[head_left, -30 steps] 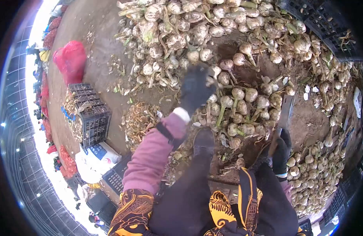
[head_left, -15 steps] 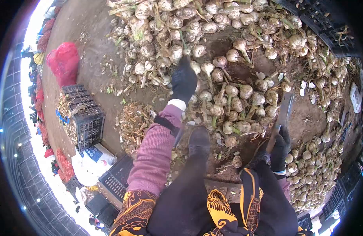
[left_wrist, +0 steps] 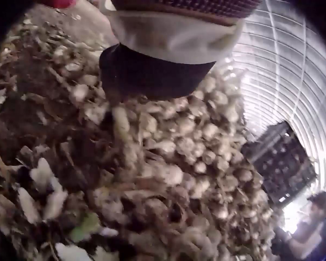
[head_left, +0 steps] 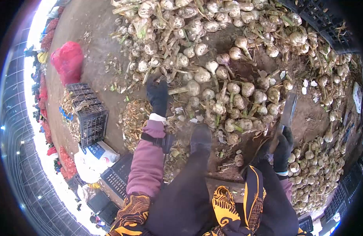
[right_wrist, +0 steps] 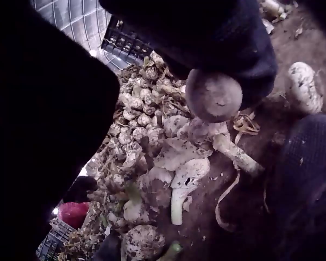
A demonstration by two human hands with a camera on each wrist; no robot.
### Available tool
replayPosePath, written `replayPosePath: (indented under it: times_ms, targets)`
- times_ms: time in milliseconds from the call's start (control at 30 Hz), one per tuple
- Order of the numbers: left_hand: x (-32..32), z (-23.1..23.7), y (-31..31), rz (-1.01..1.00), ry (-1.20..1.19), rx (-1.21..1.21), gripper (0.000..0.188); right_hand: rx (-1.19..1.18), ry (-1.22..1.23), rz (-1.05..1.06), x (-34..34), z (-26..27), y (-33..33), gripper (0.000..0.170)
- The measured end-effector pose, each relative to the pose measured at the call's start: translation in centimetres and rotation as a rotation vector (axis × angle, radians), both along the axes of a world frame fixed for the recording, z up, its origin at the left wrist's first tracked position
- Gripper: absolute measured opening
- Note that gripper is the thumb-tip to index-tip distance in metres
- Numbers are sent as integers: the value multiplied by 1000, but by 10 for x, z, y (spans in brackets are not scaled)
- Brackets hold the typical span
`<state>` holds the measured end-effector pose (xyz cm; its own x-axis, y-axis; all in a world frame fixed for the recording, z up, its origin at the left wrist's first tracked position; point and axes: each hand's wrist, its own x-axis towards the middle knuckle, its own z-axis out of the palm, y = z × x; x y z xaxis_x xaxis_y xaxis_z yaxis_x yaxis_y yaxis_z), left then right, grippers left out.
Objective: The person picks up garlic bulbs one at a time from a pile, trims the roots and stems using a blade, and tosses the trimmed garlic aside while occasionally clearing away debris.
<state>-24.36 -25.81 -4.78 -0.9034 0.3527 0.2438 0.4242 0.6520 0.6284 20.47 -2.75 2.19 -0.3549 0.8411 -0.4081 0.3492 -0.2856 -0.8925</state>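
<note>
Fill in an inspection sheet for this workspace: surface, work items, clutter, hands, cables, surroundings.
Surface: brown ground, bare in patches.
Work items: soiled garlic bulbs, many with stems, heaped and scattered; knife.
Clutter: dry peelings in a pile; pale scraps.
Hands: both dark-gloved; right hand holds the knife; left hand is beside the bulbs, grip unclear.
Cables: nothing seen.
Surroundings: black crate, pinkish-red sack, ribbed arched covering.

Left grip (head_left: 157, 95) indistinct, knife (head_left: 289, 109) partly hidden by right grip (head_left: 283, 150), upper crate (head_left: 322, 21) cut off
</note>
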Motion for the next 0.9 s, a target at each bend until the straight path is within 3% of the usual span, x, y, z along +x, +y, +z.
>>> replayPosePath:
  times_ms: [133, 200, 300, 400, 433, 533, 567, 667, 700, 767, 833, 900]
  targets:
    - [23, -3, 23, -75, 345, -134, 33, -13, 19, -39, 1, -5, -8, 36]
    - [22, -21, 36, 35, -363, -78, 45, -17, 43, -36, -4, -3, -7, 35]
    - [18, -35, 38, 72, -73, -267, 42, 1, 23, 30, -9, 4, -7, 37]
    - [42, 31, 49, 67, -636, 168, 37, -11, 21, 20, -6, -4, -9, 37]
    - [46, 34, 49, -3, -592, -99, 36, -27, 45, 11, -5, -5, -8, 37]
    - [65, 13, 44, -110, -506, 151, 44, 36, 44, 49, -8, 3, -10, 37]
    - [59, 1, 45, -13, -581, 74, 69, 77, 35, 85, -10, 7, -10, 36]
    - [51, -3, 66, 31, -578, -181, 83, -83, 72, -22, -3, -9, -9, 36]
    - [40, -41, 65, 32, -505, -207, 82, -37, 42, 16, -6, -8, -9, 34]
    - [39, -42, 68, 47, -404, -169, 62, 50, -26, 89, -12, 1, -10, 32]
    - [53, 43, 81, 2, -738, -1, 42, 15, -9, 12, -23, 11, -15, 29]
    - [50, 7, 61, -104, -644, -58, 35, -13, 31, -24, -24, 9, -15, 27]
